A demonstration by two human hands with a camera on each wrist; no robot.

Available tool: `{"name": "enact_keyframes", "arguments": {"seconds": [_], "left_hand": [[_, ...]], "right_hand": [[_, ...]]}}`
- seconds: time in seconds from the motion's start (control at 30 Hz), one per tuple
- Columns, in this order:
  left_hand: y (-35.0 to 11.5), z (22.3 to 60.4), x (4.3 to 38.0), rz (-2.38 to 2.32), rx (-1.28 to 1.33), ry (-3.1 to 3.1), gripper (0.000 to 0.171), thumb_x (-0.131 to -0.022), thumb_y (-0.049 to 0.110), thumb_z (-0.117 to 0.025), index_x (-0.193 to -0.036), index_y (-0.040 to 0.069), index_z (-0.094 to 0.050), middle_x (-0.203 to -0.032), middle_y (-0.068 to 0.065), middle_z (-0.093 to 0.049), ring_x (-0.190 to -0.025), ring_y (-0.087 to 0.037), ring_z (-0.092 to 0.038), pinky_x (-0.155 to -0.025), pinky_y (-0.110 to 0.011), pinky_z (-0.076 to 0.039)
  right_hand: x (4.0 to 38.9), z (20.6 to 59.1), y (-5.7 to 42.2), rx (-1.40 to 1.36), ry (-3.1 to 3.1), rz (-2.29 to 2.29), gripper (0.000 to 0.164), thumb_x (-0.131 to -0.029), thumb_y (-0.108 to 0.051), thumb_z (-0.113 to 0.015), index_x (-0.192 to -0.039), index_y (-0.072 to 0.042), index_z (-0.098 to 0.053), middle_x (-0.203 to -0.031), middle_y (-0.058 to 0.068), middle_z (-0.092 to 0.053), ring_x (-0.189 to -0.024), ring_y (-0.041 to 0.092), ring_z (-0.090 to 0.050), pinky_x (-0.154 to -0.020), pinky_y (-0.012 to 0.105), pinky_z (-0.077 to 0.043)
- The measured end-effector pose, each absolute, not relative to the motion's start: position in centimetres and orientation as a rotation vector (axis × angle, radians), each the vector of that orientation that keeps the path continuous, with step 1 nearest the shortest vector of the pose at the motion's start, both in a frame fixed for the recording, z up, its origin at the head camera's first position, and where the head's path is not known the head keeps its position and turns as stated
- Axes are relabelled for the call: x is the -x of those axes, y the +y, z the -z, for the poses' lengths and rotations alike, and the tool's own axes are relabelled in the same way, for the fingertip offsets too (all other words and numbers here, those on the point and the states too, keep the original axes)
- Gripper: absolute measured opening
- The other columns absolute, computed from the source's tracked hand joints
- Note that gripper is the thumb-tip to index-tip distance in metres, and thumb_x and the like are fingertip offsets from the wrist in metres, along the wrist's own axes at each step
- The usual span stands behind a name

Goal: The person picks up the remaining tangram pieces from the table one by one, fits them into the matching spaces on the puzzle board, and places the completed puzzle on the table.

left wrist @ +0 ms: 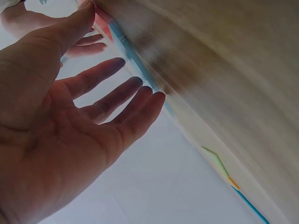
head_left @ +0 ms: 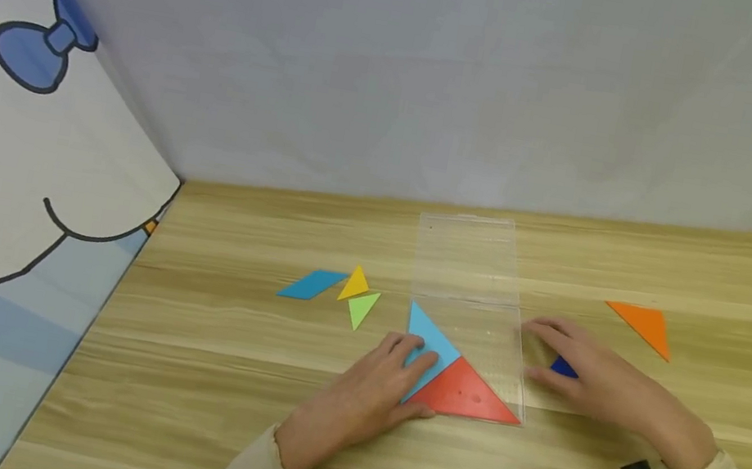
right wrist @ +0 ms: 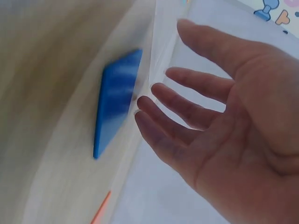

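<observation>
My left hand [head_left: 369,387] touches a light blue triangle [head_left: 428,333] with its fingertips, and its thumb lies at the near edge of a red triangle [head_left: 469,391]. The two triangles lie edge to edge on the near half of a clear, flat plastic case [head_left: 468,262]. To the right of the case, my right hand [head_left: 595,375] hovers with relaxed fingers over a dark blue four-sided tile [right wrist: 119,93]. That tile lies flat on the table, mostly covered by the hand in the head view. Nothing is held in the right hand.
Left of the case lie a blue parallelogram [head_left: 313,284], a small yellow triangle [head_left: 356,284] and a light green triangle [head_left: 362,309]. An orange triangle [head_left: 644,325] lies at the right. A pale wall [head_left: 446,80] rises behind the wood-grain table [head_left: 209,381].
</observation>
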State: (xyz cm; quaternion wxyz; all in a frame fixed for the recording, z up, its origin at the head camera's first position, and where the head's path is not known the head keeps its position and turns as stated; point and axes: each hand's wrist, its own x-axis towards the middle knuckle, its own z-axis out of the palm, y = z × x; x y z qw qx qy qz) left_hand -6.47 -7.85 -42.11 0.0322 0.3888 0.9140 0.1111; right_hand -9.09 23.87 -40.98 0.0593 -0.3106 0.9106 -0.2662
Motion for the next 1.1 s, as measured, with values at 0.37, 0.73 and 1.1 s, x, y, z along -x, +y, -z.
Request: {"name": "enact_keyframes", "arguments": {"seconds": [0.37,0.73,1.1], "left_hand": [[-7.8,42.2,6.4,-0.307,-1.198,2.833,0.059,-0.094,0.042,-0.073,-0.138,0.006,-0.058,-0.133,-0.014,-0.056,-0.119,-0.027,-0.052,-0.102,-0.033,-0.048],[-7.8,42.3,6.5,-0.325,-1.178,2.828,0.062,-0.094,0.043,-0.074,-0.141,0.005,-0.056,-0.135,-0.014,-0.054,-0.119,-0.027,-0.052,-0.102,-0.033,-0.048],[-7.8,42.6,6.7,-0.346,-1.2,2.83,0.062,-0.094,0.041,-0.075,-0.14,0.004,-0.056,-0.133,-0.015,-0.054,-0.118,-0.027,-0.052,-0.1,-0.034,-0.049]], "right_hand": [[10.3,40.7,25.3,0.838,2.839,0.75,0.043,-0.097,-0.013,-0.072,-0.133,0.008,-0.059,-0.129,0.024,-0.062,-0.118,0.042,-0.061,-0.097,0.056,-0.05],[10.9,41.5,26.1,0.818,2.934,0.781,0.032,-0.094,-0.006,-0.074,-0.122,0.007,-0.065,-0.118,0.021,-0.065,-0.109,0.039,-0.062,-0.091,0.056,-0.052],[11.2,42.0,27.1,0.75,2.999,0.81,0.039,-0.091,-0.006,-0.077,-0.124,0.01,-0.063,-0.121,0.028,-0.061,-0.111,0.045,-0.057,-0.091,0.06,-0.049]]}}
